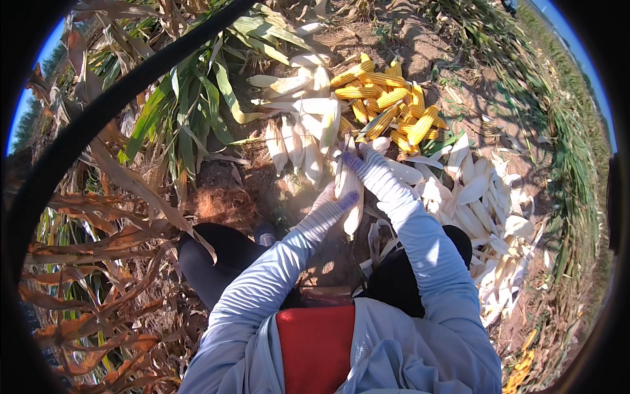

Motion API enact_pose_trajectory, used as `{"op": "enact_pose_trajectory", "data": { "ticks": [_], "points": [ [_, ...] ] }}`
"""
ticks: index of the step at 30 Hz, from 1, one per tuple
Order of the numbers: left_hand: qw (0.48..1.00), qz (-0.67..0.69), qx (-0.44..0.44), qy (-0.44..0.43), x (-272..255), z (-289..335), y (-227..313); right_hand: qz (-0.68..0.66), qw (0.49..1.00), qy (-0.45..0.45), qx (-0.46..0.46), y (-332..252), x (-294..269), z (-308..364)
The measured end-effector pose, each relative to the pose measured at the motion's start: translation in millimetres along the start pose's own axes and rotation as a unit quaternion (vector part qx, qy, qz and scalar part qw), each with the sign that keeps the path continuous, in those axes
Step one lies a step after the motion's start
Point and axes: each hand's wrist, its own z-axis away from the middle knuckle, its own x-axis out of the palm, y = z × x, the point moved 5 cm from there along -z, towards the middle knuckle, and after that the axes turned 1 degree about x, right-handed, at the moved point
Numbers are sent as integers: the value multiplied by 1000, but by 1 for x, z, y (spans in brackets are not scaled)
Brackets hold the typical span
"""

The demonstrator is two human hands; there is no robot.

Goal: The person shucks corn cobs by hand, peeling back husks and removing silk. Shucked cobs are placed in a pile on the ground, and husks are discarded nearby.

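Soil (420, 34), sunlit; dry stalks (141, 186) leftward; left grip (337, 201), right grip (359, 159) pinching husk-covered ear (344, 179)

I count two hands (354, 159) of mine, one wrapped corn cob (344, 176) between them, more than ten yellow cobs (392, 98), more than five other cobs in pale husks (291, 143), and one big heap of loose husks (474, 195), too many to count
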Motion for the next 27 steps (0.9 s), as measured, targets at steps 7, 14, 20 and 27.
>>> {"op": "enact_pose_trajectory", "data": {
  "ticks": [7,14,20,27],
  "points": [
    [977,-203,-44,36,-3,-4,11,-344,937,47,44,31,15,-9],
    [974,-220,-34,38,-7,-7,6,-289,951,72,85,15,12,4],
    [983,-177,39,31,-23,-21,-21,-369,917,98,118,53,10,1],
    [996,-79,35,-17,-2,-13,-16,-259,950,63,164,120,-4,-11]
  ]
}}
